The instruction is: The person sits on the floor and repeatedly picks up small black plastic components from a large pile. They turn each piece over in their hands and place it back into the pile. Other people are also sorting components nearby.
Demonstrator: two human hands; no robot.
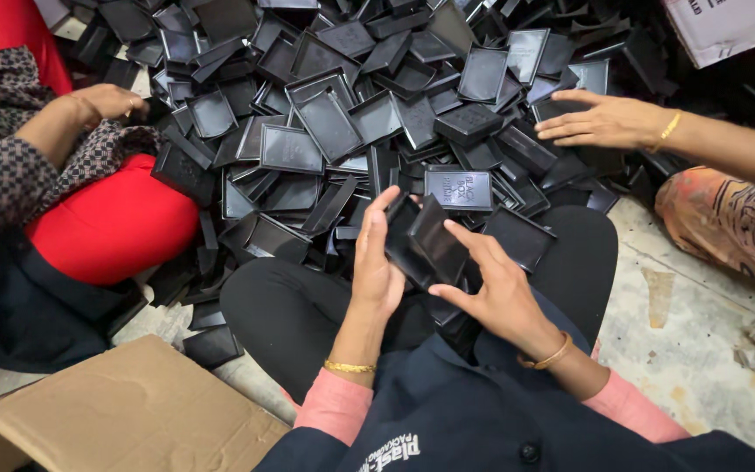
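My left hand (376, 262) and my right hand (495, 293) together hold a small stack of flat black plastic trays (425, 240) over my lap. The left hand grips its left edge. The right hand's fingers press on its right side and top. Just beyond my hands lies a big heap of the same black rectangular trays and lids (351, 105) on the floor.
A person in red and a patterned sleeve sits at left, one hand (107, 100) on the heap. Another person's hand (600, 121) reaches into the heap from the right. A brown cardboard box (124, 411) lies at lower left. Bare concrete floor (692, 332) is at right.
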